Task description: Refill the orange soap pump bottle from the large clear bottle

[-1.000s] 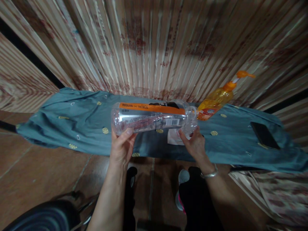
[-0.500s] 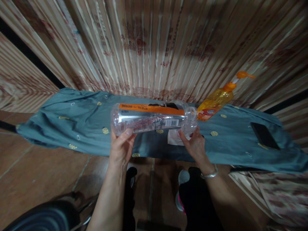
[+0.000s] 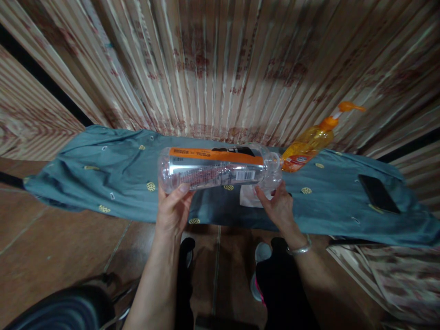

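Note:
A large clear plastic bottle (image 3: 213, 168) with an orange and silver label lies sideways in the air above the cloth, its neck end to the right. Round the base end, my left hand (image 3: 174, 206) is closed from below, thumb along the near side. My right hand (image 3: 280, 206) grips the clear plastic at the neck end; some of its fingers are hidden. Just past the neck stands a pump bottle (image 3: 307, 142) of yellow-orange liquid with an orange pump head. A white tissue or cloth (image 3: 248, 198) lies beneath the neck end, partly covered by my right hand.
A blue-green patterned cloth (image 3: 120, 176) covers the long narrow surface. A dark phone (image 3: 378, 193) lies at its right. Behind rises a pleated curtain (image 3: 220, 68). A dark round seat (image 3: 58, 311) is at lower left, on the tiled floor (image 3: 82, 238).

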Tool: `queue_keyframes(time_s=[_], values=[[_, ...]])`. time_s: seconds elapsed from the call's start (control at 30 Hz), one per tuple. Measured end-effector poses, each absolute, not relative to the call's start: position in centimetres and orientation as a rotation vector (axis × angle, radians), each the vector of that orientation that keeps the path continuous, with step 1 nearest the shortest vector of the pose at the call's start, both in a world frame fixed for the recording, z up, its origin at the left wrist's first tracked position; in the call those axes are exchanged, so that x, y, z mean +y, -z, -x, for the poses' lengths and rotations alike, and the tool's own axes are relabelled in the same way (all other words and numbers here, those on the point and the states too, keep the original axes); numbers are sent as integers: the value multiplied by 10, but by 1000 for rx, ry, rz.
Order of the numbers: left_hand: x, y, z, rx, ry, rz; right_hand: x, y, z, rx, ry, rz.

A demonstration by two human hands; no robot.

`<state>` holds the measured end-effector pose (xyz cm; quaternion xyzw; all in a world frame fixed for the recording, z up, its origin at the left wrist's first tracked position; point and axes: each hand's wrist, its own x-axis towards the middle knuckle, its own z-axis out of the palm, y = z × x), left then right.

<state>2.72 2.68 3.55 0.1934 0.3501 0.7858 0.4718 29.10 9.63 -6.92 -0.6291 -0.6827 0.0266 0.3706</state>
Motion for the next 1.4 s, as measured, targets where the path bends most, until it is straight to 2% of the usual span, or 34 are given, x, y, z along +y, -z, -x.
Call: queue_keyframes(time_s=[0.57,1.4], values=[[26,-34,-24,909,-1922,-606,95,64,-290,-1733,-138,1634],[25,-34,-23,941,-1905,-658,96,68,-290,-1744,-77,1615]])
